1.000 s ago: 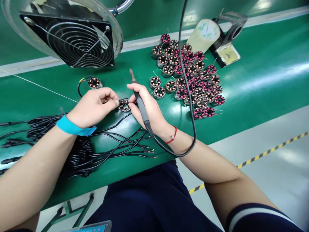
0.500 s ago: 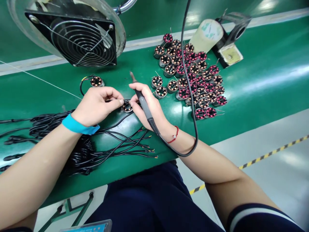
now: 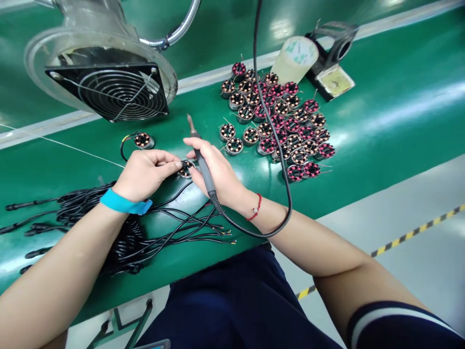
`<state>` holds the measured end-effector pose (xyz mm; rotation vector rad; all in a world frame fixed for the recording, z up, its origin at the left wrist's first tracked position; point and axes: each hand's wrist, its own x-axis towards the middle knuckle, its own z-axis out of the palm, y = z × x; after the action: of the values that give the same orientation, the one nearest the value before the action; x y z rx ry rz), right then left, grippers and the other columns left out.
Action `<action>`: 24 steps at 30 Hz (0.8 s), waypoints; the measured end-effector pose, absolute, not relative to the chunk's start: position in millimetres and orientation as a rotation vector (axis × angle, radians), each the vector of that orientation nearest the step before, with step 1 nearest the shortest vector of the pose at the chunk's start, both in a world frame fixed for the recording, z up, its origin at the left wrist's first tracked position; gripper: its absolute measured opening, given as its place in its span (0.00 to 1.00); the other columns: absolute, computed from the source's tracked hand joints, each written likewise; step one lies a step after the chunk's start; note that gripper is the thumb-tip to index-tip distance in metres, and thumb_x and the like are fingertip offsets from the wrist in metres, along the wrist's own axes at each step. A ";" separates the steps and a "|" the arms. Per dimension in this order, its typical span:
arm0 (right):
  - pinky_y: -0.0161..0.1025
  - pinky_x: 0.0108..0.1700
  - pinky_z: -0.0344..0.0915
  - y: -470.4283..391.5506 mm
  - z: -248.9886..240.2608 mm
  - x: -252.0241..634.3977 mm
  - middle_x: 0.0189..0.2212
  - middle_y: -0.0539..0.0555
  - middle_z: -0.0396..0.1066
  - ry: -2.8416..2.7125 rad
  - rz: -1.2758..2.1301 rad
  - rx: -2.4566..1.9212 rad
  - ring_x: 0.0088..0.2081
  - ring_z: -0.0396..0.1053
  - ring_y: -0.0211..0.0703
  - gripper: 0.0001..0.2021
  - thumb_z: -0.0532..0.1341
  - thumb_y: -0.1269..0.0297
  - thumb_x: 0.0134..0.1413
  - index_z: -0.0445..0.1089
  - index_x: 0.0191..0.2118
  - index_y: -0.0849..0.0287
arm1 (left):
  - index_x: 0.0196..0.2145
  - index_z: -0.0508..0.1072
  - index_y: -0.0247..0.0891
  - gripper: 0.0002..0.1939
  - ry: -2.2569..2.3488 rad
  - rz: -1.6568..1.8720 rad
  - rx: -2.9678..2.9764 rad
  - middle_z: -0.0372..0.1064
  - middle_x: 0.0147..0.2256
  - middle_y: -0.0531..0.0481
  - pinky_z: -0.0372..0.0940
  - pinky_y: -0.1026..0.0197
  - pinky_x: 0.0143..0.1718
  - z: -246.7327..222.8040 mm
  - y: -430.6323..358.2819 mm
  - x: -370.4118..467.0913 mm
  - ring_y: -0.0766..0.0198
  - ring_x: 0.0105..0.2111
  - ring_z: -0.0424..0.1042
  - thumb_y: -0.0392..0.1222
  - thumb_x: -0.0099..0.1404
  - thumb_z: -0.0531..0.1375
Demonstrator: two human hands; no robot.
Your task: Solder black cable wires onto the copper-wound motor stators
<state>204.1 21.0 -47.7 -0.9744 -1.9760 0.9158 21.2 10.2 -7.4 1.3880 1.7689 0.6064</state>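
A small motor stator (image 3: pixel 186 168), a ring with copper windings, is between my two hands just above or on the green table. My left hand (image 3: pixel 150 169) is closed, its thumb and forefinger pinched at the stator's left edge; fine wires there are hidden by the fingers. My right hand (image 3: pixel 217 169) grips a soldering iron (image 3: pixel 205 170), whose tip points up and away from the stator. The thumb and fingers of that hand are at the stator's right side. A black cable (image 3: pixel 178 192) runs close below the stator. One stator with wires attached (image 3: pixel 144 140) sits beyond my left hand.
Several stators (image 3: pixel 271 114) with copper or red windings stand to the right. Bundled black cables (image 3: pixel 125 242) lie under my left forearm. A fume fan (image 3: pixel 119 92) overhangs the back left. A soldering iron stand (image 3: pixel 334 80) and a tape roll (image 3: pixel 294 58) are behind. The iron's cord (image 3: pixel 279 140) loops over my right forearm.
The camera view has shifted, so the fan appears lower and the stators further left. Both hands keep their hold at the stator, and the soldering iron stays in my right hand.
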 end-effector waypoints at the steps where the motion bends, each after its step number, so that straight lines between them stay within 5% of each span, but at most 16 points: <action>1: 0.43 0.54 0.64 20.5 -47.7 202.9 0.47 0.54 0.71 -2.004 0.924 -0.967 0.48 0.67 0.45 0.26 0.58 0.72 0.55 0.57 0.60 0.60 | 0.29 0.79 0.36 0.12 1.757 0.624 1.356 0.74 0.26 0.51 0.60 0.63 0.30 -8.6 10.5 20.5 0.66 0.26 0.66 0.48 0.52 0.65; 7: 0.49 0.52 0.64 19.0 -48.5 198.0 0.52 0.57 0.69 -2.134 0.860 -1.006 0.48 0.66 0.49 0.28 0.61 0.65 0.56 0.54 0.62 0.59 | 0.28 0.79 0.36 0.11 1.625 0.680 1.185 0.77 0.30 0.50 0.63 0.61 0.39 -12.0 11.3 19.4 0.64 0.31 0.70 0.47 0.51 0.67; 17: 0.47 0.53 0.65 19.9 -48.3 201.4 0.52 0.58 0.68 -2.082 0.948 -0.920 0.49 0.68 0.45 0.28 0.54 0.72 0.55 0.53 0.63 0.61 | 0.28 0.79 0.38 0.13 1.836 0.582 1.397 0.71 0.22 0.53 0.55 0.65 0.23 -3.1 9.7 14.4 0.69 0.21 0.60 0.51 0.51 0.66; 24: 0.50 0.52 0.66 17.8 -38.8 215.5 0.50 0.59 0.70 -1.979 0.977 -0.963 0.49 0.69 0.48 0.26 0.57 0.68 0.57 0.56 0.61 0.60 | 0.33 0.78 0.36 0.19 1.988 0.339 1.707 0.72 0.25 0.50 0.61 0.61 0.29 15.3 9.4 -9.3 0.64 0.24 0.64 0.55 0.57 0.60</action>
<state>215.5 17.8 -38.8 -0.9628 -1.9790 0.9769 -9.3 9.4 15.3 1.7074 1.9883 0.3390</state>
